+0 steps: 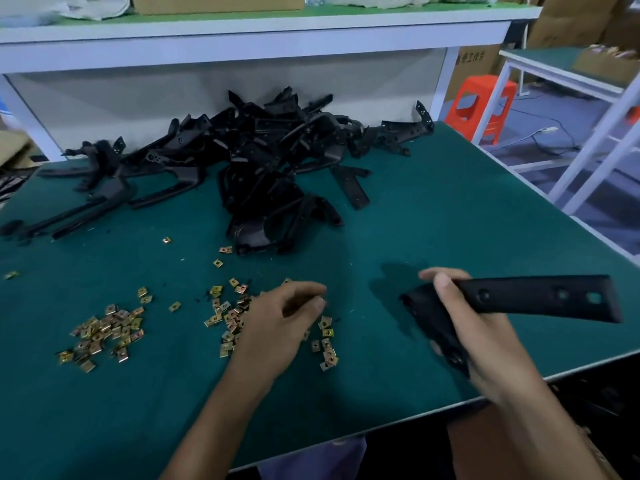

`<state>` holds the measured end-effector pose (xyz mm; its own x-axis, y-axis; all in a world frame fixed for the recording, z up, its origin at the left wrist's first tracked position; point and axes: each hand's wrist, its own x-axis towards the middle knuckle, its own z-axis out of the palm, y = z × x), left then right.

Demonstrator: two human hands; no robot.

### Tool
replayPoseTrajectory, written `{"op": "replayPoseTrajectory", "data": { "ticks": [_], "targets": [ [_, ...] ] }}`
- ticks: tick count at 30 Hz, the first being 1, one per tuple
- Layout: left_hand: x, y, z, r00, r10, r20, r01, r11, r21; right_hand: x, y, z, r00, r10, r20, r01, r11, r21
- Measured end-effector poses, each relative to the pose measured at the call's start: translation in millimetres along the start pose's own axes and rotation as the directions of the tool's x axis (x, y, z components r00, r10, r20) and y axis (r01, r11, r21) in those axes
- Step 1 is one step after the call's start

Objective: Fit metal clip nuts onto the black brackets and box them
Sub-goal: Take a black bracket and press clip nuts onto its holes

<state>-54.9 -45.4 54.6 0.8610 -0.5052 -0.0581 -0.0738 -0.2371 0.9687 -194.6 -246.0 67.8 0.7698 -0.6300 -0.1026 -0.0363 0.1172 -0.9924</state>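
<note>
1. In the head view, we see a green-topped table (450, 209) running from the near edge to a white shelf (242, 43) at the back.
2. A pile of brackets (263, 161), black and tangled, lies at the far middle of the table, with a few strays spreading out to its left.
3. Brass-coloured clip nuts (104, 332) lie loose on the near left of the table. One cluster sits well to the left, and a second lies under and around the left hand (277, 327), with a few singles scattered between these clusters and the pile.
4. The left hand hovers palm down over the second cluster. Its fingers are curled and the thumb and forefinger tips are drawn close together. We cannot tell whether a nut sits between them, as that spot is blurred.
5. The right hand (485, 341) grips a black bracket (533, 299) above the near right corner of the table. The fingers and thumb are wrapped round its bend, and its long flat arm, which has three holes, points to the right.
6. An orange stool (481, 105) stands on the floor beyond the table's far right corner.
</note>
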Motion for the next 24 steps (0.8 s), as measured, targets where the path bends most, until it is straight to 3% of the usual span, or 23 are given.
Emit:
{"op": "replayPoseTrajectory", "data": {
  "ticks": [3,8,15,19,24],
  "targets": [
    [-19,21,3,0.987,-0.147,0.056,0.158,0.915,-0.371,-12,-4,32,0.998,0.027,0.062,-0.048,0.922,0.384],
    [-45,45,9,0.966,-0.206,0.154,0.257,0.737,-0.625,-19,-7,70,0.983,0.011,0.183,-0.13,0.746,0.653],
    [-66,66,16,0.918,-0.235,0.321,0.396,0.605,-0.69,-28,-13,91,0.965,-0.055,0.258,-0.15,0.689,0.709],
    [-70,70,18,0.874,-0.275,0.401,0.486,0.48,-0.73,-31,-15,90,0.955,-0.09,0.284,-0.151,0.675,0.722],
    [-72,74,17,0.86,-0.276,0.429,0.509,0.41,-0.757,-32,-17,90,0.95,-0.102,0.295,-0.153,0.673,0.723]
  ]
}}
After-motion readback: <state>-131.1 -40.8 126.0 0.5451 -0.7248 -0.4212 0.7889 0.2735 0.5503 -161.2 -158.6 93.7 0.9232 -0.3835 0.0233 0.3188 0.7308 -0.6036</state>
